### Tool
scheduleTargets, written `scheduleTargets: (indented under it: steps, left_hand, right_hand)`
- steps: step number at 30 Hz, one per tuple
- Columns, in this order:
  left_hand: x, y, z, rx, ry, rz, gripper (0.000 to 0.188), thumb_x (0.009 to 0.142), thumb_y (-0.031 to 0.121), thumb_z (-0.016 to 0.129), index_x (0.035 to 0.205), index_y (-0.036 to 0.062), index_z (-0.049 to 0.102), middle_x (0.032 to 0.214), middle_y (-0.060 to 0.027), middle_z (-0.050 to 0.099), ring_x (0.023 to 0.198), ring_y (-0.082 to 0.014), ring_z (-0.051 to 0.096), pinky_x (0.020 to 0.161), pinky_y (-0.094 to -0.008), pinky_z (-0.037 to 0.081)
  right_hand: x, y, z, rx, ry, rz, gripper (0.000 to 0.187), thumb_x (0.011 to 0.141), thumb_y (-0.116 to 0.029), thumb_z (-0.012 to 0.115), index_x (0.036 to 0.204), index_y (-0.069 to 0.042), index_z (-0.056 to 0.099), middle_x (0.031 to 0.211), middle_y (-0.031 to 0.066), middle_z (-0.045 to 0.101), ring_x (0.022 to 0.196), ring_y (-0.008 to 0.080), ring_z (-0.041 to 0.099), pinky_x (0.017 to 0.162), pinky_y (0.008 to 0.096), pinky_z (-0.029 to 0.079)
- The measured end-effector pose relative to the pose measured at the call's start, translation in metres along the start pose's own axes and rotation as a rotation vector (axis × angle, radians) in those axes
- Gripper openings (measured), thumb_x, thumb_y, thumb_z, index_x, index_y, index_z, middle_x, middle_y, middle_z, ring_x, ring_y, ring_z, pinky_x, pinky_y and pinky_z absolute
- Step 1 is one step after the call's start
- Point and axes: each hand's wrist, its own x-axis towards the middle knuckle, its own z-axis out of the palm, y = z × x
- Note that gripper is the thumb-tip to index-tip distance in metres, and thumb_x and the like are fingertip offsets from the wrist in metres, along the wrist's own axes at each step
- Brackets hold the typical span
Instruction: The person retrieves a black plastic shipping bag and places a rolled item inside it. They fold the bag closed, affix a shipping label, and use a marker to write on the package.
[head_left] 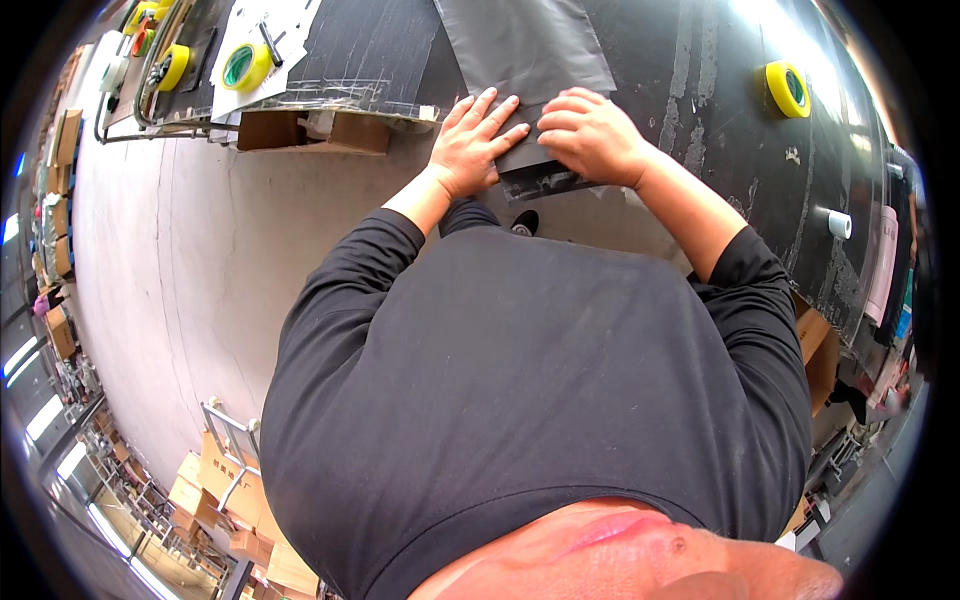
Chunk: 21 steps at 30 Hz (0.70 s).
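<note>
A grey plastic mailing bag (535, 45) lies on the black worktable, its near end hanging over the front edge. My left hand (470, 143) rests flat on the bag's left side with its fingers spread. On the right side of the bag, my right hand (592, 135) has its fingers bent and held close together at the bag's edge; its thumb is hidden beneath the hand. Below both hands a darker, shiny strip (545, 182) of the bag's near end shows.
A yellow tape roll (789, 89) and a small white roll (839, 224) are on the black table (690, 150) to the right. Another yellow tape roll (246, 66) and a black pen (271, 44) lie on white paper at the left. An open cardboard box (358, 134) sits under the table edge.
</note>
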Motion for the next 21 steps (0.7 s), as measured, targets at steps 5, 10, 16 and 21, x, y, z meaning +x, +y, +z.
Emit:
scheduleTargets:
  steps: [5,10,16,21]
  left_hand:
    - [-0.001,0.004,-0.001,-0.082,0.0,-0.074,0.051,0.072,0.03,0.071,0.123,0.027,0.067,0.15,-0.0014,0.045,0.143,-0.0277,0.033,0.117,-0.0467,0.023]
    - [0.002,0.005,-0.006,-0.155,-0.09,-0.138,0.051,0.076,0.037,0.07,0.126,0.025,0.065,0.154,-0.0012,0.041,0.146,-0.0284,0.029,0.119,-0.0464,0.019]
    - [0.003,0.0,-0.003,-0.174,-0.161,-0.165,0.056,0.077,0.039,0.069,0.13,0.0238,0.062,0.156,-0.0016,0.037,0.148,-0.0271,0.024,0.121,-0.0457,0.016]
    - [0.004,0.0,-0.003,-0.167,-0.173,-0.164,0.056,0.077,0.04,0.069,0.13,0.0234,0.062,0.156,-0.0014,0.037,0.148,-0.0263,0.023,0.121,-0.0452,0.016]
  right_hand:
    - [0.005,-0.048,0.032,0.166,0.061,0.066,0.018,0.072,-0.021,0.074,0.088,-0.014,0.069,0.089,0.0014,0.064,0.093,0.0227,0.06,0.083,0.0364,0.051]
    - [0.011,-0.063,0.042,0.239,0.156,0.281,0.021,0.07,-0.019,0.076,0.089,-0.013,0.069,0.09,0.0024,0.063,0.09,0.0236,0.061,0.081,0.0371,0.051]
    - [0.015,-0.067,0.043,0.237,0.271,0.299,0.019,0.069,-0.017,0.077,0.084,-0.012,0.068,0.087,0.0026,0.064,0.083,0.0246,0.063,0.074,0.0379,0.051]
    - [0.014,-0.07,0.044,0.247,0.301,0.295,0.018,0.068,-0.014,0.079,0.081,-0.01,0.068,0.086,0.0035,0.065,0.081,0.0255,0.064,0.072,0.0373,0.052]
